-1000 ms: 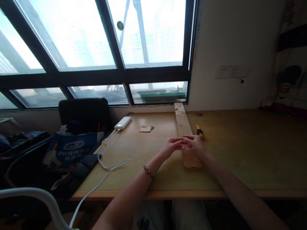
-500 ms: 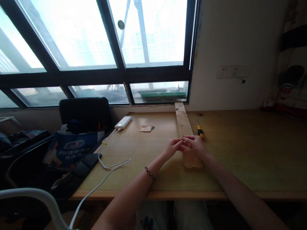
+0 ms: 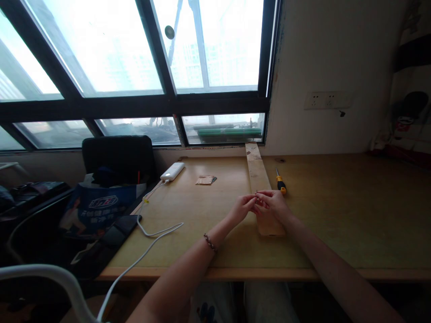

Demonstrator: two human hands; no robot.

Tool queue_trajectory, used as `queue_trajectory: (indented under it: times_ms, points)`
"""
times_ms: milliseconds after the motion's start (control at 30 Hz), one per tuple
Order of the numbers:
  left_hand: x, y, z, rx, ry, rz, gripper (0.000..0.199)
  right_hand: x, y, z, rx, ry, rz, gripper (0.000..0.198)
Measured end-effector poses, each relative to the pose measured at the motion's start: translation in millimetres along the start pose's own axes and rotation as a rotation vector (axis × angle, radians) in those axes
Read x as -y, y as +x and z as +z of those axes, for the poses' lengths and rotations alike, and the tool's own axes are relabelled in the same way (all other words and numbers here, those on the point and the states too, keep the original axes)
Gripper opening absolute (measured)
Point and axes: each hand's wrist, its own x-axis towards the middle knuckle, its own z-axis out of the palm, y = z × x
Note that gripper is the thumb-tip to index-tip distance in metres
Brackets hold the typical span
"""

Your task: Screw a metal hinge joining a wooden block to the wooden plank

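Observation:
My left hand (image 3: 243, 208) and my right hand (image 3: 273, 204) meet fingertip to fingertip above a long wooden board (image 3: 259, 172). Both are closed in a pinch around something tiny at the fingertips, too small to make out. The board lies lengthwise from the window side toward me, and its near end shows below my right hand. Just beyond my right hand lies a screwdriver (image 3: 280, 184) with a yellow and black handle, its shaft pointing away. Farther off to the left, a small light-coloured piece (image 3: 204, 180) rests flat with several thin dark pieces (image 3: 214, 179) at its right end.
A white power bank (image 3: 173, 171) sits at the table's left edge, with a white cable (image 3: 158, 234) running from it toward me. Left of the table (image 3: 188, 251) stands a black chair (image 3: 117, 154) with a blue bag (image 3: 101, 206). Wall sockets (image 3: 325, 100) are behind.
Almost nothing differs. My hands keep the same pinch over the board, with only a very slight shift of the fingers and of the camera view.

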Motion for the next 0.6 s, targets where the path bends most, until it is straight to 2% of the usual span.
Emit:
queue_trajectory:
  times_ms: [200,367,600]
  points:
    - [-1.3,-0.9,1.8,-0.019,0.064,0.007,0.025,-2.9,1.1,2.8,0.005,-0.025,0.017,0.033]
    - [-2.2,-1.2,3.8,-0.063,0.026,-0.001,0.018,-4.0,0.7,3.1,0.023,-0.013,0.002,0.03]
    - [-2.2,0.6,0.1,-0.112,-0.064,-0.055,0.032,-0.6,-2.3,5.2,0.02,-0.022,-0.026,0.034]
